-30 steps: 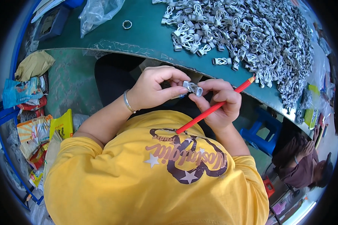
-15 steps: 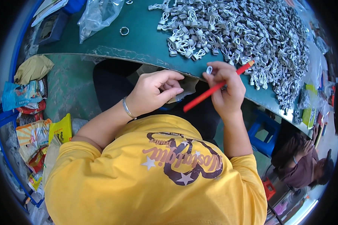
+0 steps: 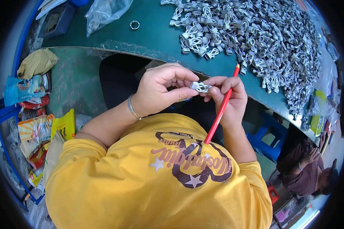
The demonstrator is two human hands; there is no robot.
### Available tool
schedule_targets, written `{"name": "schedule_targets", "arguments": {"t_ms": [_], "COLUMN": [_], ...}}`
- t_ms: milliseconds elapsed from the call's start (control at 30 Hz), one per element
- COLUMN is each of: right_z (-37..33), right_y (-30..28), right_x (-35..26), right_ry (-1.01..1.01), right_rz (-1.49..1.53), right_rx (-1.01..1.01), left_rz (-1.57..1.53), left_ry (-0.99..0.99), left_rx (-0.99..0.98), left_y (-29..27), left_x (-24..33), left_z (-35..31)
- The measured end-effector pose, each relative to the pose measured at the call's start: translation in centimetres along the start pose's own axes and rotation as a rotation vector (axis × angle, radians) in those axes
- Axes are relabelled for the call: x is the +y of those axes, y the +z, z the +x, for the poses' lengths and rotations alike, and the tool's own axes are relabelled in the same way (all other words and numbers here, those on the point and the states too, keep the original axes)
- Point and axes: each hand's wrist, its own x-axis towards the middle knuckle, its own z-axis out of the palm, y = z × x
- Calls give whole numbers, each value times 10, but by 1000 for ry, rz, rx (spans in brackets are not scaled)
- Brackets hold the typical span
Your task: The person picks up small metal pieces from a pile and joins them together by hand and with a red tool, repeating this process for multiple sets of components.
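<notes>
A small silver metal piece with a ribbed end and a looped, twisted body (image 3: pixel 200 87) is held between my two hands, just off the table's near edge. My left hand (image 3: pixel 158 86), a silver bangle at its wrist, has thumb and fingers closed on one end. At the other end are the thumb and fingertips of my right hand (image 3: pixel 231 101). That hand also keeps a red pencil (image 3: pixel 220 111) slanting across its fingers, the sharpened tip upward. A large heap of similar silver pieces (image 3: pixel 256 42) lies on the green table (image 3: pixel 160 42).
On the table's left are a clear plastic bag (image 3: pixel 107 15), a small metal ring (image 3: pixel 134 25) and a dark bin (image 3: pixel 57 21). Snack packets (image 3: pixel 36 129) crowd the left side. A blue stool (image 3: pixel 269 137) is below the table; another person (image 3: pixel 304 168) sits at right.
My hands have come together, and the silver piece now sits between both. The pencil has swung steeper. The view has shifted slightly.
</notes>
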Motion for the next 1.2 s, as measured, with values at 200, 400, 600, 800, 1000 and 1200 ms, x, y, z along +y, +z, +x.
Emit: {"name": "schedule_targets", "arguments": {"t_ms": [200, 400, 600, 800, 1000, 1200], "right_z": [-2, -1, 1, 3, -2, -4], "right_y": [-2, 4, 8, 13, 4, 2], "right_x": [12, 10, 3, 1, 7, 11], "right_ry": [-293, -515, -561, -556, -487, -462], "right_rz": [-290, -403, -456, -450, -468, -460], "right_rx": [-66, -8, -76, -96, -16, 6], "left_rz": [313, 37, 54, 17, 225, 222], "left_ry": [231, -2, -116, -68, 127, 163], "left_rx": [-81, 9, -80, -48, -12, 0], "left_y": [-6, -3, -6, -4, -9, -8], "left_x": [7, -6, -12, -13, -2, -4], "left_z": [6, -2, -6, -6, -3, -4]}}
